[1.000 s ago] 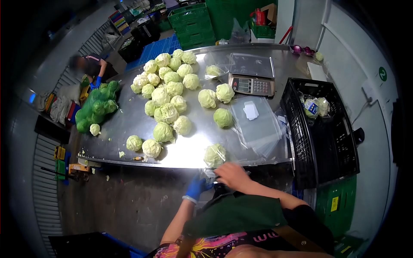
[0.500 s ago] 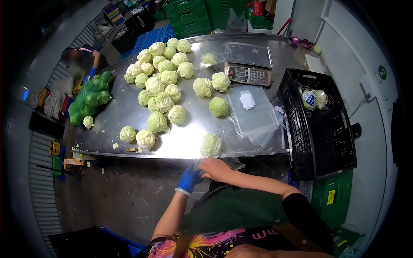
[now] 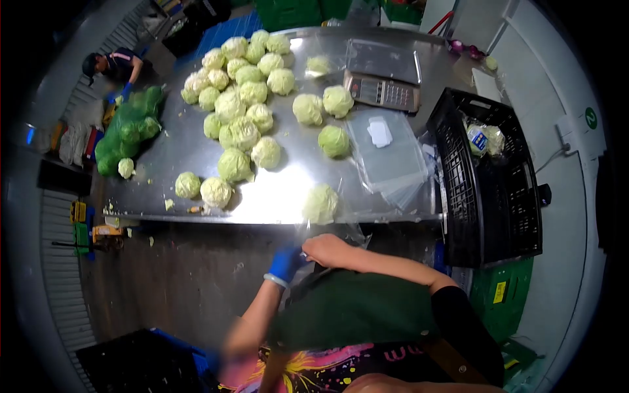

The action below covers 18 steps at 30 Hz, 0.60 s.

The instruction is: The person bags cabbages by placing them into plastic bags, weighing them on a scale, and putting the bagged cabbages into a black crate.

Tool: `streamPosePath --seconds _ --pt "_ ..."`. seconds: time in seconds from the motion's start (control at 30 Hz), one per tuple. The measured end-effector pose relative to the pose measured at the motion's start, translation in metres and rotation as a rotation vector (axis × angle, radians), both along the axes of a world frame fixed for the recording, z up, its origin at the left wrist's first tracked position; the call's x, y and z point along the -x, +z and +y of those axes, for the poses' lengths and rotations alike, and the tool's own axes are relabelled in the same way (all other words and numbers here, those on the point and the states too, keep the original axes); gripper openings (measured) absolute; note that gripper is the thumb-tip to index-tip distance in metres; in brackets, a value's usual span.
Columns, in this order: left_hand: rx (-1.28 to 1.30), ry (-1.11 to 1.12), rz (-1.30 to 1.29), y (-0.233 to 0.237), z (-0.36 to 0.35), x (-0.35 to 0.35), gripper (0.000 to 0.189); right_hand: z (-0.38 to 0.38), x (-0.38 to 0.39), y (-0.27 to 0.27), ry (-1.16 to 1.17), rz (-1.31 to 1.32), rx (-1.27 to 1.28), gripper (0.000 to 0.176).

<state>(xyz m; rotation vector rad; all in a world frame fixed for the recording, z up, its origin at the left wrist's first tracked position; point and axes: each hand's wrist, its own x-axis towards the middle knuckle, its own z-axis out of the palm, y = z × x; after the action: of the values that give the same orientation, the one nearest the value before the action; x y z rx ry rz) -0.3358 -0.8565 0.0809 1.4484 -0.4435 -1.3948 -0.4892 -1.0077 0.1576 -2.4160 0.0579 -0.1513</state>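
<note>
A pale green cabbage in a clear plastic bag sits at the near edge of the steel table. Just below it, my left hand, in a blue glove, is closed at the gathered end of the bag. My bare right hand touches it from the right, fingers closed on the same plastic. Above the bagged cabbage lies a single cabbage, beside a stack of flat clear bags with white labels on top.
Many loose cabbages cover the table's middle. A scale stands at the back. On the right is a black crate with wrapped produce. A green net sack lies at left, near a person wearing blue gloves.
My hands have drawn closer together at the bag's end. The view has shifted, so the table sits higher. The other person's head has risen.
</note>
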Motion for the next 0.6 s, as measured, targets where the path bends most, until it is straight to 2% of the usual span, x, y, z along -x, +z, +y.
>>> streamPosePath --seconds 0.07,0.1,0.13,0.2,0.27,0.3,0.4,0.43,0.53,0.6 --pt "-0.231 0.258 0.017 0.021 -0.003 -0.005 0.027 0.0 0.007 0.014 0.186 0.133 -0.329 0.025" --pt "-0.186 0.277 0.052 0.048 -0.012 0.0 0.028 0.003 0.012 0.011 0.21 0.063 -0.465 0.025" --pt "-0.144 0.3 0.087 0.067 -0.018 0.004 0.029 0.002 0.018 0.025 0.096 0.117 -0.541 0.023" --pt "-0.193 0.181 0.187 0.058 -0.015 -0.002 0.052 -0.007 0.021 0.026 -0.177 -0.117 -0.453 0.02" --pt "-0.133 0.124 0.349 0.051 -0.01 -0.002 0.05 -0.019 0.021 0.034 -0.38 -0.098 -0.358 0.017" --pt "-0.143 0.132 0.353 0.047 -0.005 -0.001 0.05 -0.021 0.017 0.032 -0.363 -0.112 -0.273 0.017" --pt "0.069 -0.122 -0.121 0.025 0.001 -0.001 0.043 -0.011 0.007 0.015 -0.28 -0.114 -0.148 0.019" --pt "0.067 -0.122 -0.12 0.019 0.004 -0.002 0.043 -0.005 0.002 0.009 -0.206 -0.095 -0.104 0.02" --pt "0.032 -0.116 -0.179 -0.008 0.015 -0.008 0.04 0.012 -0.006 0.003 -0.19 0.006 -0.058 0.024" --pt "0.061 -0.083 -0.186 -0.018 0.019 -0.01 0.039 0.015 -0.009 0.01 -0.176 0.057 -0.115 0.024"
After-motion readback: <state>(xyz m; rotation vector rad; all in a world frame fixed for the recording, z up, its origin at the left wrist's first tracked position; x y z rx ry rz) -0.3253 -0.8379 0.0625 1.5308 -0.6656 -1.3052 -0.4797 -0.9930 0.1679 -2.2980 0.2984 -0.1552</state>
